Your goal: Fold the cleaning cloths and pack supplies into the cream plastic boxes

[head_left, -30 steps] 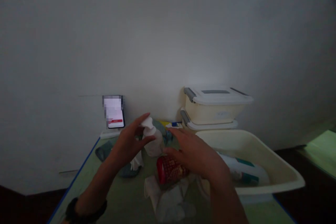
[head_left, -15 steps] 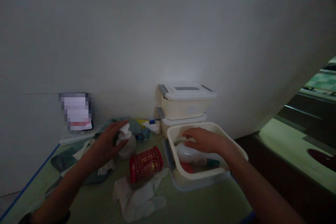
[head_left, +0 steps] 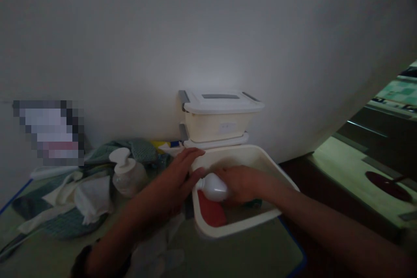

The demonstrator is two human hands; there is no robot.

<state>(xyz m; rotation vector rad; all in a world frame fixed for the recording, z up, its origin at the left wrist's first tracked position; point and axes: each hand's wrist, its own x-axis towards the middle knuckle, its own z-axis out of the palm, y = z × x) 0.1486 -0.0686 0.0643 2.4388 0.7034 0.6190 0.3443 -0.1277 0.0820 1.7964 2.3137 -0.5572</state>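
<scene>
My right hand (head_left: 239,182) reaches down into an open cream storage box (head_left: 241,225) and is closed around a white bottle (head_left: 214,187). The bottle lies tilted, its rounded end toward the left, with a bit of green showing beyond my hand. At the box's left rim is my left hand (head_left: 184,171), thumb and fingers apart, close to the bottle's left end. Whether it touches the rim I cannot tell. Something flat and red (head_left: 211,213) rests on the box floor. My left forearm hides most of the red can beside the box.
Left of the box stands a white pump bottle (head_left: 127,176) among green cloths (head_left: 68,221) and crumpled white cloth (head_left: 94,197). A lidded box (head_left: 221,124) sits on another against the wall. Pale gloves (head_left: 156,254) lie near the front, and a blurred-out device (head_left: 52,134) leans left.
My left hand has left the pump bottle and moved right to the box's rim. My right hand has lowered onto the white bottle, which is now raised at its left end. The view has shifted.
</scene>
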